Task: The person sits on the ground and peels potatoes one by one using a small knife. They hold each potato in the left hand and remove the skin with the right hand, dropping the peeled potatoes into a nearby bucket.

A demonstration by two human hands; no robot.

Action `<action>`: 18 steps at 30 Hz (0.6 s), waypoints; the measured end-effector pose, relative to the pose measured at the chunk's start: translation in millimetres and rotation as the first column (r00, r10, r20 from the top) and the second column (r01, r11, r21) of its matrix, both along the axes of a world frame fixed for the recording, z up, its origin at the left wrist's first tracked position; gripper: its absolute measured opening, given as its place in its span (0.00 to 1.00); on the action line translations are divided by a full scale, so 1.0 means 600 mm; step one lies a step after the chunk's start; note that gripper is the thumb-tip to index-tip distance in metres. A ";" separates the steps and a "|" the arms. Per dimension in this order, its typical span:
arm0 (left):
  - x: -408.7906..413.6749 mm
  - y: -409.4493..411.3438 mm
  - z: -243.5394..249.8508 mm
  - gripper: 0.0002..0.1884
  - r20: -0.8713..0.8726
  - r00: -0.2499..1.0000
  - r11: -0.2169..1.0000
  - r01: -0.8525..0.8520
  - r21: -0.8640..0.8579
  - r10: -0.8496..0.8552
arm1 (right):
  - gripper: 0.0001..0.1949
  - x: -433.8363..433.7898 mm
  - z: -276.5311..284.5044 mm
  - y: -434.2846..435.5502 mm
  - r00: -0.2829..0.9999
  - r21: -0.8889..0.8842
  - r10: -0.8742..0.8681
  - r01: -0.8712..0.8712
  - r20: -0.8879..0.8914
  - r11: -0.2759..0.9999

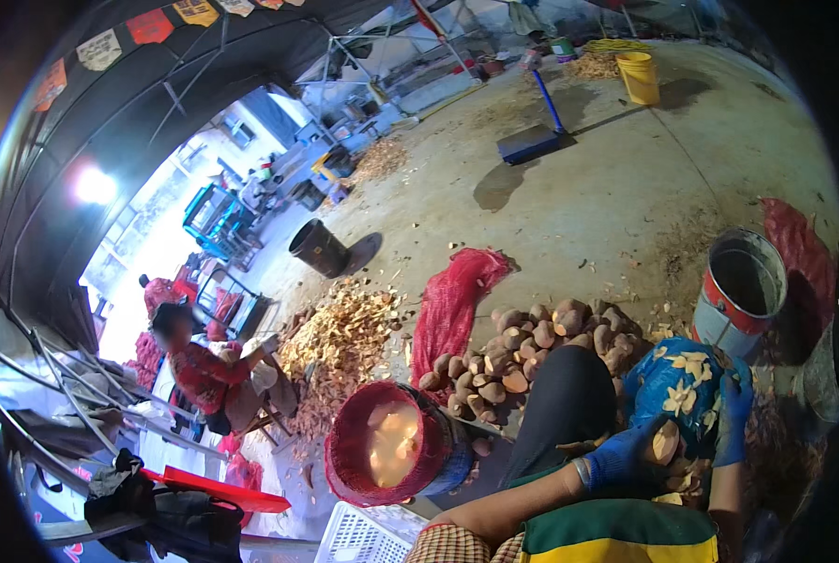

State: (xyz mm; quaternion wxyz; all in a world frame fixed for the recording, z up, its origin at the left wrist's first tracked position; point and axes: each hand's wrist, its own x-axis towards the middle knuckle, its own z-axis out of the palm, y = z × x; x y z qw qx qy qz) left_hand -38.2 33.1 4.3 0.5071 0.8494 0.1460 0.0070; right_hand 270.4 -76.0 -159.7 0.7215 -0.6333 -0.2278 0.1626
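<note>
My left hand (pixel 620 454), in a blue work glove, holds a partly peeled tuber (pixel 665 443) with pale flesh, low over my lap. To its right, beside my covered knee, is my gloved right hand (pixel 734 408); whether its fingers hold a tool is hidden. Pale peelings (pixel 681 397) lie on the blue covering (pixel 648 387) over that knee. Beyond my dark trouser leg (pixel 567 408) is a heap of brown tubers (pixel 532 341), some with cut faces. Left of the heap, a bucket lined with red mesh (pixel 342 450) holds peeled pieces (pixel 394 440) in cloudy liquid.
A red-and-grey metal bucket (pixel 729 324) stands beyond my right hand. A red mesh sack (pixel 451 302) lies behind the tubers. A white plastic crate (pixel 363 535) is near my left. A seated person (pixel 208 373) works by a peelings pile (pixel 349 331). A platform scale (pixel 532 143) stands farther off.
</note>
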 end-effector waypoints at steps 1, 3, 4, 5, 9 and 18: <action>-0.004 -0.002 0.011 0.48 0.032 0.998 0.998 -0.044 -0.053 0.045 | 0.25 0.002 0.002 0.002 0.997 0.055 0.036 -0.033 -0.068 0.998; 0.009 -0.008 0.010 0.45 0.076 0.995 0.992 -0.059 -0.110 0.068 | 0.25 0.004 0.004 -0.017 1.000 -0.014 0.006 -0.006 0.014 1.000; 0.018 -0.016 0.015 0.44 0.149 0.984 0.990 -0.083 -0.111 0.099 | 0.25 0.012 0.005 -0.031 0.999 -0.038 0.000 0.002 0.051 0.999; 0.023 -0.020 0.021 0.44 0.172 0.975 0.960 -0.092 -0.264 0.141 | 0.25 0.021 0.005 -0.046 0.996 -0.059 -0.013 0.018 0.087 0.998; 0.015 -0.006 0.000 0.44 0.288 0.937 0.976 -0.160 -0.149 0.197 | 0.23 -0.081 0.189 0.031 0.934 0.210 0.336 -0.308 -0.118 0.928; 0.057 -0.016 0.030 0.53 -0.079 0.996 0.984 -0.037 0.175 0.052 | 0.14 -0.150 0.295 0.039 0.926 -0.019 -0.155 0.172 0.345 0.985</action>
